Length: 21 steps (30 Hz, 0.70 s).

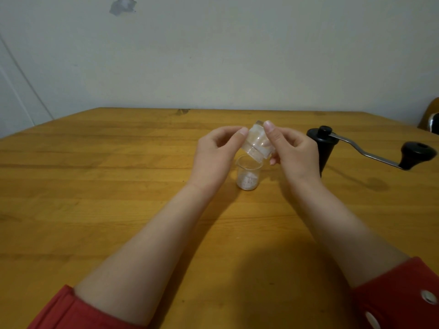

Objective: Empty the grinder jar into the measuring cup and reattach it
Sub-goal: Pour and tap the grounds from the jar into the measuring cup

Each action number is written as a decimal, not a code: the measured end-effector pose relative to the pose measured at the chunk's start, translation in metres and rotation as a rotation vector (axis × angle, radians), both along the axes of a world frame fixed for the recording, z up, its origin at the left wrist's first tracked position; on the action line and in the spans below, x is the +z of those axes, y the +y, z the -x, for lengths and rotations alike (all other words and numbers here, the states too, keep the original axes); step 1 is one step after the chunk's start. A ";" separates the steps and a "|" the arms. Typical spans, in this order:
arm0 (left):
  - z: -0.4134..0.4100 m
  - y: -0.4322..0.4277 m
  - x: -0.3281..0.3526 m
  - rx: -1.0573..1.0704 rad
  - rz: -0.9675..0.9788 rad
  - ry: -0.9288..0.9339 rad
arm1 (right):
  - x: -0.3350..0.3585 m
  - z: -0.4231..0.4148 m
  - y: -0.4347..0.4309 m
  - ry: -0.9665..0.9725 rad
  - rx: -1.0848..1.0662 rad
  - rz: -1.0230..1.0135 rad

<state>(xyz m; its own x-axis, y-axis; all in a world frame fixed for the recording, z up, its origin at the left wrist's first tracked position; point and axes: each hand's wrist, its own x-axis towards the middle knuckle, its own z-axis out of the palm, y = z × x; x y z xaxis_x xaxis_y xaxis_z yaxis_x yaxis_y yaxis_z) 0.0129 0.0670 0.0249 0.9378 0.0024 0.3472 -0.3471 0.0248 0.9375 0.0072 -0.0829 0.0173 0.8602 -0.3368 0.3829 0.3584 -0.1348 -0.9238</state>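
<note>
A clear grinder jar (256, 143) is tipped mouth-down over a small clear measuring cup (248, 174) that stands on the wooden table (118, 174). White grains lie in the cup's bottom. My right hand (293, 150) grips the jar from the right side. Fingertips of my left hand (217, 151) touch the jar's left side near its base. The black grinder body (323, 148) with its metal crank handle (370, 154) rests on the table just right of my right hand.
A wall stands behind the table's far edge. A dark object (433, 119) shows at the right edge of view. Red sleeves cover both my upper forearms near the bottom corners.
</note>
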 end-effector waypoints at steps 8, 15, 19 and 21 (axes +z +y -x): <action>0.000 0.001 -0.002 0.015 -0.064 -0.013 | 0.004 0.002 0.002 0.033 0.039 -0.056; -0.003 0.001 -0.004 0.023 -0.046 0.002 | 0.005 0.002 0.000 0.041 0.149 -0.073; -0.004 0.002 -0.004 0.022 -0.048 0.002 | 0.004 0.001 -0.002 0.023 0.177 -0.069; -0.004 0.002 -0.004 0.024 -0.054 0.002 | 0.005 0.002 -0.003 0.012 0.167 -0.053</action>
